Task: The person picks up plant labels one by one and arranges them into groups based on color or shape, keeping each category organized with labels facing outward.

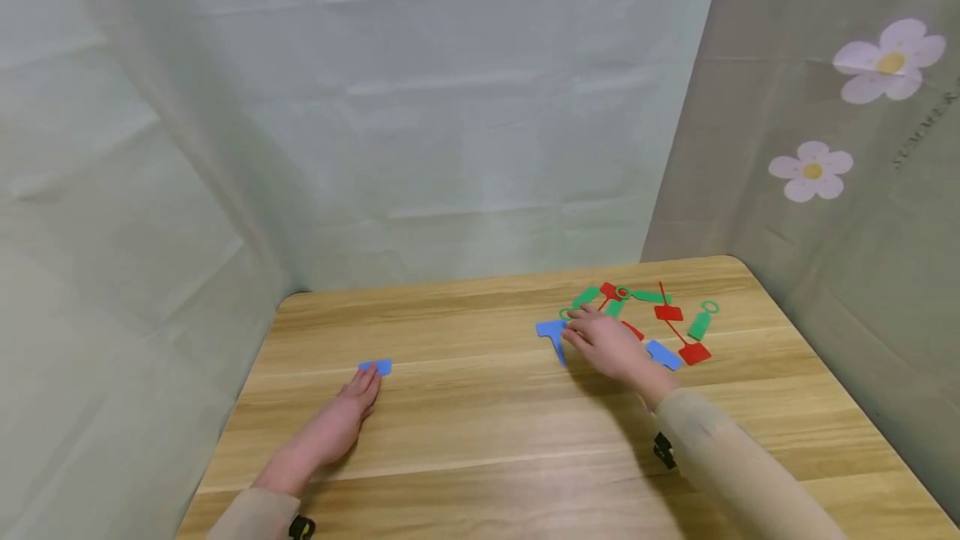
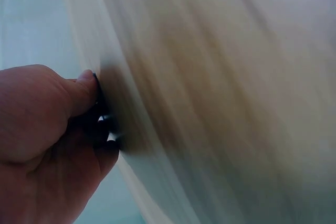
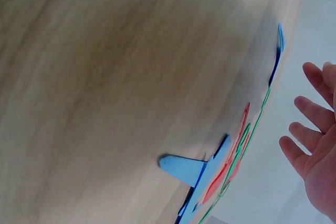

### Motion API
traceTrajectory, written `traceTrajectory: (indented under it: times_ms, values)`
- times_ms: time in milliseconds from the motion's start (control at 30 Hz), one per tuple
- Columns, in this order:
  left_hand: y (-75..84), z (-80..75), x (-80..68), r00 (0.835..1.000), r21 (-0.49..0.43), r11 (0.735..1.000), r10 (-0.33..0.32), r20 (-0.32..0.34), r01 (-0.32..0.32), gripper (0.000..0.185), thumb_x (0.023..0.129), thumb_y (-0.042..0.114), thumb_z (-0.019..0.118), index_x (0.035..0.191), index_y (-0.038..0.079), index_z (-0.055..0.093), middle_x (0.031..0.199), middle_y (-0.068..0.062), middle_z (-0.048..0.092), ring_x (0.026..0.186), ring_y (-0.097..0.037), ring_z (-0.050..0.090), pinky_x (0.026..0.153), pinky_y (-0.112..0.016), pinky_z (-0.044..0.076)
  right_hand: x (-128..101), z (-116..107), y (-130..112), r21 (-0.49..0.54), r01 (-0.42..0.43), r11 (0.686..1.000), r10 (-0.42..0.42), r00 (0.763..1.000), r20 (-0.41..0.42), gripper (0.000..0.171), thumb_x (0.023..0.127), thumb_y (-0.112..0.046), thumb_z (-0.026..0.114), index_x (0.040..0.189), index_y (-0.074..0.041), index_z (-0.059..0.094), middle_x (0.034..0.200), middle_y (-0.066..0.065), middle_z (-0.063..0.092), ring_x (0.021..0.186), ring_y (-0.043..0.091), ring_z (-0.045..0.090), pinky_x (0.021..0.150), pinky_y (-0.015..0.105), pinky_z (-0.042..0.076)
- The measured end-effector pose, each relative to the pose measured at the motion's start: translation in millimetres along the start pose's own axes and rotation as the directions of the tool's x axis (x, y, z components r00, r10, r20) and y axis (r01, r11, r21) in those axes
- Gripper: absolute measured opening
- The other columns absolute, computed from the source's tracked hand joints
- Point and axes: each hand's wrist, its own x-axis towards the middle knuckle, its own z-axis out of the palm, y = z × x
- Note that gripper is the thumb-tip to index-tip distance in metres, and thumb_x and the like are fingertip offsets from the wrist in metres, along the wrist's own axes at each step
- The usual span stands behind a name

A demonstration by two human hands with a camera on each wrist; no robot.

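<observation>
At the left of the table, a blue plant label (image 1: 385, 367) shows its flat head at the fingertips of my left hand (image 1: 337, 427); its lower part is hidden. The left wrist view has the thumb and fingers of that hand (image 2: 58, 119) gathered at a thin dark edge near the tabletop. My right hand (image 1: 609, 344) hovers with spread fingers over a cluster of labels, holding nothing. Beside its fingers lies a T-shaped blue label (image 1: 553, 332), also seen in the right wrist view as a blue T-shaped label (image 3: 184, 169).
Red labels (image 1: 694, 353), green ring-ended tags (image 1: 700, 325) and another blue label (image 1: 664, 355) lie scattered around the right hand, some overlapping. The wooden table (image 1: 465, 440) meets a pale cloth backdrop (image 1: 465, 148) behind and on both sides.
</observation>
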Motion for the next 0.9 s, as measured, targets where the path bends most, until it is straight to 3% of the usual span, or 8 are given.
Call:
traceTrajectory:
  times_ms: [233,533,700,900]
  values:
    - [0.3,2.8,-1.5,1.000,0.046,0.999,0.028,0.003,-0.028,0.048,0.111,-0.001,0.047,0.153,-0.021,0.038,0.163,-0.040,0.030,0.151,-0.057,0.029,0.119,-0.069,0.031,-1.4,-2.1,2.1,-0.028,0.021,0.999,-0.022,1.000,-0.004,0.021,0.108,-0.021,0.067,0.114,-0.008,0.081,0.150,0.023,0.061,0.148,0.050,0.044,0.118,0.063,0.041]
    - [-1.4,4.0,-5.4,0.999,0.043,0.999,0.034,-0.014,-0.033,0.049,0.111,0.000,0.049,0.154,-0.021,0.037,0.163,-0.040,0.030,0.152,-0.057,0.029,0.119,-0.070,0.031,-0.8,-1.5,1.9,-0.042,0.032,0.999,-0.033,0.999,-0.006,0.018,0.105,-0.016,0.071,0.118,-0.008,0.081,0.151,0.025,0.058,0.148,0.052,0.043,0.116,0.065,0.041]
    - [-4.3,7.2,-5.7,0.999,0.044,0.998,0.035,-0.031,-0.034,0.049,0.110,-0.001,0.050,0.154,-0.020,0.038,0.163,-0.039,0.032,0.151,-0.057,0.030,0.118,-0.069,0.033,4.9,0.3,1.8,-0.103,0.025,0.994,-0.023,1.000,0.015,0.026,0.104,-0.016,0.073,0.127,-0.006,0.077,0.154,0.029,0.054,0.148,0.056,0.040,0.117,0.067,0.039]
    - [-2.7,6.8,-5.5,0.998,0.048,0.998,0.038,-0.049,-0.036,0.049,0.109,-0.002,0.052,0.153,-0.020,0.041,0.163,-0.039,0.033,0.151,-0.056,0.032,0.118,-0.069,0.033,14.9,1.9,-0.5,-0.162,-0.038,0.986,0.052,0.995,0.082,0.048,0.103,-0.032,0.076,0.143,-0.006,0.068,0.160,0.031,0.045,0.152,0.058,0.031,0.117,0.072,0.035]
